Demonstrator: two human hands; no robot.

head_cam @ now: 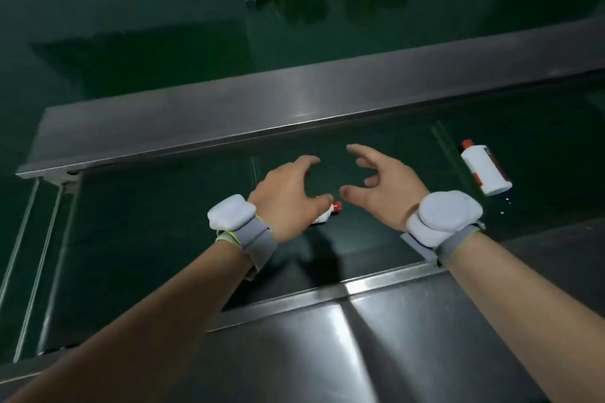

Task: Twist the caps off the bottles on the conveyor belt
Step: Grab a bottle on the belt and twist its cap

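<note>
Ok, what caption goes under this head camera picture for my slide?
Two open hands, left and right, hover above a red-capped bottle on the green conveyor belt; another bottle lies nearby.

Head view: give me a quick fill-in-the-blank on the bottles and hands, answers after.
1. The white bottle at the right lies on its ___ on the green belt.
2. Its cap is coloured ___.
3. A second bottle is partly hidden under the ___ hand.
4. The right hand hovers with its fingers ___, holding nothing.

Missing words: side; red; left; open
</note>
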